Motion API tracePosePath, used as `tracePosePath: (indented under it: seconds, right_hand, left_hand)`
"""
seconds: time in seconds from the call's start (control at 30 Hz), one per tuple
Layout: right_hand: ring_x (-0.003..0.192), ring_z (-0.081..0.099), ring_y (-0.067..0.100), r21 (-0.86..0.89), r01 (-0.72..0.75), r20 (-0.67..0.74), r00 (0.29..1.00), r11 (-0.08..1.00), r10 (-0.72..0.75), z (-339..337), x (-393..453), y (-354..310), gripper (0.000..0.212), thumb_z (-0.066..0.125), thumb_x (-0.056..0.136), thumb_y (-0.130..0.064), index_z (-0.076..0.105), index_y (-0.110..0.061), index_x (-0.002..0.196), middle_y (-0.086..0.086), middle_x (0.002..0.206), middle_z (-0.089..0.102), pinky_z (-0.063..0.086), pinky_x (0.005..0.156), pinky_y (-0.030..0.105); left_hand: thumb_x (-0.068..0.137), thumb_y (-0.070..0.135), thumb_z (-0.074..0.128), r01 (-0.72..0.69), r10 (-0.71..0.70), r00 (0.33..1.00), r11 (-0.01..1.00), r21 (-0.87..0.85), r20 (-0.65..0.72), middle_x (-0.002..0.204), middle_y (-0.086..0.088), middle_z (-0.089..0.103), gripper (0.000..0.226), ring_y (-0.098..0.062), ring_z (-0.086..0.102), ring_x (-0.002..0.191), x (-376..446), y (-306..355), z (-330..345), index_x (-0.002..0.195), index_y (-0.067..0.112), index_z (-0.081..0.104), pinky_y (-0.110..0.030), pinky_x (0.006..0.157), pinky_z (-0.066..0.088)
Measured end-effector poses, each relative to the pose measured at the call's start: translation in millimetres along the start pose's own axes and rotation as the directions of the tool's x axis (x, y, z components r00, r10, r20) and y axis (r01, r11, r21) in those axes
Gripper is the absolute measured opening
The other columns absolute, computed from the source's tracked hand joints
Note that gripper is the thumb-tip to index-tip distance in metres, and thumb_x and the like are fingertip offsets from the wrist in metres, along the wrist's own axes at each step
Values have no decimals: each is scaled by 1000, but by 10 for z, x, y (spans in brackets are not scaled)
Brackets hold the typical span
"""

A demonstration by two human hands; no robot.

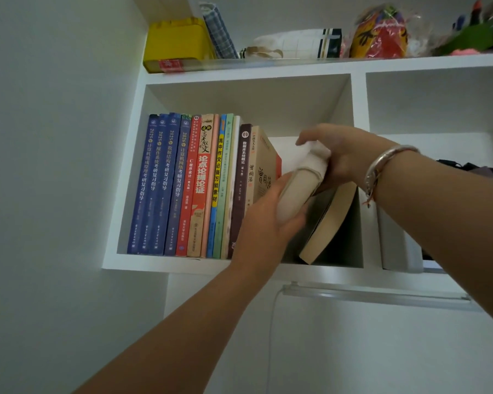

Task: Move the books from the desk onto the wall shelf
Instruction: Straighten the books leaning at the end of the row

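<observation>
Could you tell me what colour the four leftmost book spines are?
Blue, clearest in the head view.

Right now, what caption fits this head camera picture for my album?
Both hands slide a pale book into the wall shelf.

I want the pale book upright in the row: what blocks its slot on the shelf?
A tan-edged book leans tilted across the gap right of the row, just below the pale book that both hands hold. Otherwise the gap looks free.
</observation>
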State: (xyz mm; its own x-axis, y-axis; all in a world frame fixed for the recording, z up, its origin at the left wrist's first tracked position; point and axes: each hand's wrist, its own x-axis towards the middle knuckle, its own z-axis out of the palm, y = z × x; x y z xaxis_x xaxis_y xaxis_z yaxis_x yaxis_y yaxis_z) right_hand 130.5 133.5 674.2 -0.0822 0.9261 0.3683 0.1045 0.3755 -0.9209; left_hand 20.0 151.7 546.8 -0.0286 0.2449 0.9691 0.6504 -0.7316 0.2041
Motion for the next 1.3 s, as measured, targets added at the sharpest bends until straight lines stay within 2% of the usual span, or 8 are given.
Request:
tracePosePath:
  seconds: [0.17, 0.37, 0.5, 0.63, 0.8, 1.03, 1.2, 1.3]
  right_hand:
    - [68, 52, 22, -60, 213, -226, 949, 975, -221, 137, 104, 161, 43, 49, 89, 0, 39, -7, 129, 14, 99, 53, 51, 60, 37]
    - [113, 52, 19, -204, 624, -159, 739, 754, -654, 264, 210, 506, 69, 53, 91, -4, 13, -20, 144, 2, 136, 46, 44, 70, 18]
    - [115, 42, 12, -22, 548, -71, 833, 836, -549, 418, 251, 702, 74, 55, 86, 8, 16, -21, 142, -6, 124, 37, 42, 72, 15]
    - [117, 46, 22, 59, 386, -172, 912, 920, -372, 453, 328, 750, 61, 61, 86, -11, 28, -22, 135, 4, 135, 41, 46, 94, 37]
    - [106, 53, 26, -28, 193, -113, 974, 981, -195, 369, 266, 621, 46, 56, 91, -19, 31, -19, 130, 9, 125, 50, 52, 74, 42]
    - [72, 46, 20, -48, 158, 12, 987, 986, -158, 187, 123, 462, 19, 38, 98, -22, 52, -9, 97, 8, 82, 49, 44, 78, 32]
    - [102, 61, 28, -210, 245, -141, 950, 947, -277, 269, 100, 470, 32, 40, 97, -22, 58, -2, 114, 12, 107, 61, 52, 95, 39]
    - [76, 70, 24, -251, 342, -160, 908, 905, -387, 196, -24, 557, 23, 43, 96, -19, 58, -2, 102, 12, 90, 66, 61, 72, 37]
  left_hand:
    - [82, 35, 69, 66, -48, 944, 997, -46, 326, 150, 11, 26, 86, 8, 21, 116, 57, -91, -50, 147, 40, 13, -24, 102, 24]
    - [85, -13, 54, 378, -193, 871, 851, -365, 451, 153, 0, 31, 79, -16, 35, 139, 236, -160, -356, 149, 22, 22, -21, 101, 35]
    - [91, -2, 53, 324, -235, 938, 859, -397, 255, 140, -2, 51, 54, -11, 53, 124, 176, -263, -402, 141, 15, 41, -22, 98, 46]
    - [85, 1, 64, 275, -190, 951, 881, -386, 243, 142, 2, 49, 65, -7, 49, 126, 115, -252, -340, 142, 18, 38, -20, 96, 45]
    - [81, 22, 71, -48, 31, 980, 995, 86, 197, 151, 9, 34, 79, -7, 29, 137, 80, -247, -254, 147, 27, 29, -38, 114, 30]
    - [80, 71, 40, -291, 32, 909, 764, 576, 416, 151, 17, -34, 95, -23, -35, 138, 167, -580, -287, 139, 42, -29, -50, 111, -14]
    - [85, 67, 37, -350, -41, 899, 531, 771, 437, 150, 3, -39, 94, -33, -40, 133, 296, -593, -215, 146, 27, -23, -57, 112, -14]
    - [84, 68, 39, -346, -48, 903, 505, 791, 426, 155, -1, -28, 95, -38, -38, 134, 301, -521, -154, 148, 26, -19, -53, 106, -20]
